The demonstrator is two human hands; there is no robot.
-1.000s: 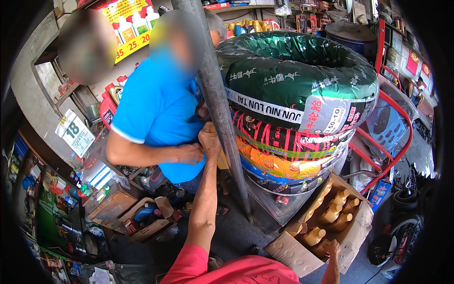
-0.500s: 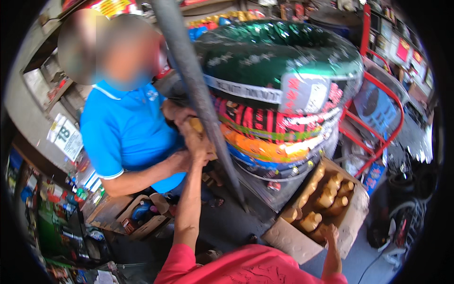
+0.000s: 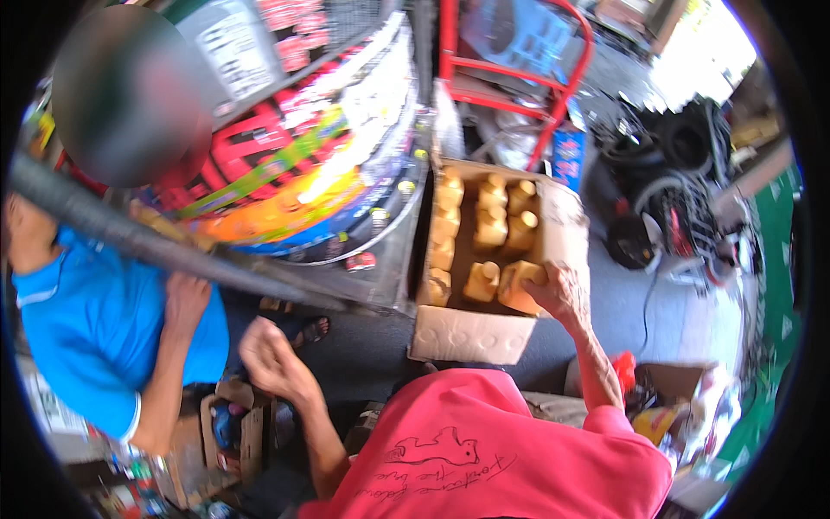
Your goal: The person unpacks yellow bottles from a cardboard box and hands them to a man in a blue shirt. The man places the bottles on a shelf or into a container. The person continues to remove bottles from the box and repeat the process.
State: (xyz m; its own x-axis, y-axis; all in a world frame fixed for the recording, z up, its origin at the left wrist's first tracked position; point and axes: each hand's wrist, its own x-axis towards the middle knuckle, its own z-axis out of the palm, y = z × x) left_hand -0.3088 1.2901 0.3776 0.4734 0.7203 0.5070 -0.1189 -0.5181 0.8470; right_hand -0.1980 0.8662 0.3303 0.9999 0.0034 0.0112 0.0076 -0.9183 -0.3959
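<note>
My right hand [image 3: 559, 292] is closed on the upper end of a yellow bottle [image 3: 519, 285], which leans at the near right corner of an open cardboard box [image 3: 471, 335]. Several more yellow bottles [image 3: 490, 227] stand inside that box. My left hand [image 3: 273, 356] is raised at the left with nothing in it, its fingers loosely bent and apart from anything. Beyond it is a co-worker in a blue shirt [image 3: 86, 324], one hand [image 3: 188, 301] held before the chest. What the co-worker's hands hold is largely hidden by a grey metal pole [image 3: 104, 221].
A stack of wrapped tyres [image 3: 285, 199] rises at the back left. Behind the box stands a red hand truck [image 3: 497, 97]. Black motorcycle parts [image 3: 674, 199] lie on the floor at the right. Another carton [image 3: 683, 381] sits near my right side; a smaller one [image 3: 251, 432] is at the lower left.
My left hand has drawn back from the co-worker's hands and the yellow bottle there. My right hand is still at the box of bottles. The view has swung right.
</note>
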